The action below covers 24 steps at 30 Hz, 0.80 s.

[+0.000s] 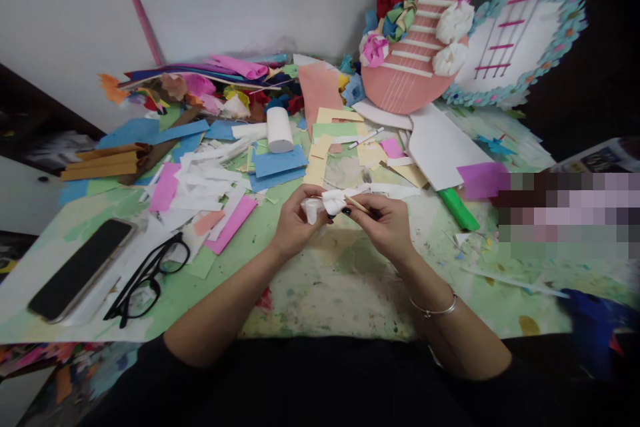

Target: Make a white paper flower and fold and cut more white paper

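Over the near middle of the table, my left hand (299, 223) is closed, pinching a small white paper flower (334, 201) with crumpled, petal-like folds. Close beside it, my right hand (383, 223) grips a thin wooden stick (359, 205), whose tip reaches the flower. A white paper strip (395, 190) stretches rightward behind the right fingers; whether it joins the flower I cannot tell. The fingertips partly hide where flower and stick meet.
Paper scraps (200, 180), a white cylinder (279, 130) and blue paper pieces (277, 167) lie ahead. A phone (83, 267) and glasses (145, 280) are at left. A green roll (459, 209) lies right. A pink paper guitar shape (405, 87) with paper flowers leans at the back.
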### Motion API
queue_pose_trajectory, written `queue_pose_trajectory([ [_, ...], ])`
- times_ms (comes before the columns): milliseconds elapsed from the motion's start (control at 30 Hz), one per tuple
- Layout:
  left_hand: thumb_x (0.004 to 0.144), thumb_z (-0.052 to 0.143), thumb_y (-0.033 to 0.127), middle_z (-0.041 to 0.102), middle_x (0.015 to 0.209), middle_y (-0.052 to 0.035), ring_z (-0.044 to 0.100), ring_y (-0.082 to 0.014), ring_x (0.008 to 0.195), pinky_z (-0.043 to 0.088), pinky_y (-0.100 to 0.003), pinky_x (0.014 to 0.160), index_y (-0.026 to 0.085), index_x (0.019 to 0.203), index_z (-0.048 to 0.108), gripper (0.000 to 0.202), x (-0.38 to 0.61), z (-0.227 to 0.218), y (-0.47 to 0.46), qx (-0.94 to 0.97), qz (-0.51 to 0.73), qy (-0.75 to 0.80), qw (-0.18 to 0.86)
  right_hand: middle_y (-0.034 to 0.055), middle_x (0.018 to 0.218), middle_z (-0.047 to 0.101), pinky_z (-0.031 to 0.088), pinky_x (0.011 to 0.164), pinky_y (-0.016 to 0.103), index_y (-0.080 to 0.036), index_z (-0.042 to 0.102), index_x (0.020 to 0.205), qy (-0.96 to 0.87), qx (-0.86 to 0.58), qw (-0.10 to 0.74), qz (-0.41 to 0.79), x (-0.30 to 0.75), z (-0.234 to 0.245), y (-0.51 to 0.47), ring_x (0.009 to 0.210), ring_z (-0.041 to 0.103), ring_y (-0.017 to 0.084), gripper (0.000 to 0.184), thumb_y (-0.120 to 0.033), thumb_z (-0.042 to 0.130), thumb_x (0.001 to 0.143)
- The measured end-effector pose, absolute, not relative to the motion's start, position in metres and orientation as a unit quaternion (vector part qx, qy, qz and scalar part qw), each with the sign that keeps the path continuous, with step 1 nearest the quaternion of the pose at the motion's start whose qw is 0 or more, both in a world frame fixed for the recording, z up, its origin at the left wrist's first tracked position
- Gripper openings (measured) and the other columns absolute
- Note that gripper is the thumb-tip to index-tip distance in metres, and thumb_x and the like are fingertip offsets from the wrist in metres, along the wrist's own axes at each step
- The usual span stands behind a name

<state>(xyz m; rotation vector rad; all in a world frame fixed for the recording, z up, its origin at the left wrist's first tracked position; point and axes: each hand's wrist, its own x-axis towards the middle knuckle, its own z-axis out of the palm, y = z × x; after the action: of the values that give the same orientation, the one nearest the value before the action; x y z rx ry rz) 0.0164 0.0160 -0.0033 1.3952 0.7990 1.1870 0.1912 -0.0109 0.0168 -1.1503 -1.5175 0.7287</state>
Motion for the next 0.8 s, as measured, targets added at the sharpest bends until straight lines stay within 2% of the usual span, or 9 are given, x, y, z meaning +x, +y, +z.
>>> queue_pose_trajectory([
  [133,0.073,0.077,0.035,0.06,0.088,-0.0015,0.062,-0.0116,0.069,0.054,-0.022,0.058,0.018,0.096,0.057,0.034,0.0163,-0.0019,0.0151,0.589,0.507,0.327,0.537,-0.0031,0.052,0.056,0.031,0.044,0.022,-0.018,0.077,0.079,-0.628,-0.475,0.53,0.316,0.1912,0.0217,-0.0133,0.047,0.04,0.007,0.014,-0.029,0.067,0.079],
  [333,0.073,0.076,0.032,0.063,0.094,-0.0042,0.06,-0.0131,0.08,0.05,-0.022,0.068,0.018,0.093,0.061,0.028,0.0157,-0.0028,0.0164,0.61,0.525,0.339,0.488,-0.0008,0.059,0.065,0.037,0.047,0.022,-0.019,0.077,0.078,-0.616,-0.484,0.528,0.328,0.1904,0.0216,-0.0137,0.051,0.047,0.009,0.011,-0.025,0.068,0.075],
  [533,0.072,0.077,0.028,0.063,0.093,-0.0038,0.06,-0.0133,0.081,0.049,-0.022,0.071,0.018,0.094,0.062,0.028,0.0153,-0.0006,0.0159,0.634,0.509,0.342,0.471,-0.0011,0.055,0.062,0.036,0.047,0.023,-0.018,0.076,0.075,-0.616,-0.495,0.518,0.327,0.1902,0.0204,-0.0141,0.051,0.046,0.009,0.01,-0.023,0.068,0.074],
  [633,0.072,0.076,0.032,0.063,0.092,-0.0036,0.062,-0.0142,0.078,0.053,-0.025,0.069,0.018,0.099,0.061,0.033,0.0161,-0.0019,0.0167,0.587,0.499,0.361,0.525,-0.0014,0.057,0.062,0.036,0.048,0.023,-0.018,0.075,0.076,-0.607,-0.495,0.525,0.335,0.1918,0.0208,-0.0126,0.05,0.045,0.009,0.01,-0.025,0.068,0.075],
  [800,0.074,0.075,0.031,0.066,0.088,-0.0029,0.067,-0.0149,0.075,0.058,-0.029,0.07,0.019,0.112,0.059,0.043,0.0185,-0.0033,0.0188,0.479,0.487,0.345,0.644,-0.0017,0.059,0.06,0.034,0.046,0.022,-0.019,0.073,0.076,-0.543,-0.53,0.58,0.296,0.1977,0.0231,-0.007,0.051,0.045,0.009,0.008,-0.025,0.069,0.073],
])
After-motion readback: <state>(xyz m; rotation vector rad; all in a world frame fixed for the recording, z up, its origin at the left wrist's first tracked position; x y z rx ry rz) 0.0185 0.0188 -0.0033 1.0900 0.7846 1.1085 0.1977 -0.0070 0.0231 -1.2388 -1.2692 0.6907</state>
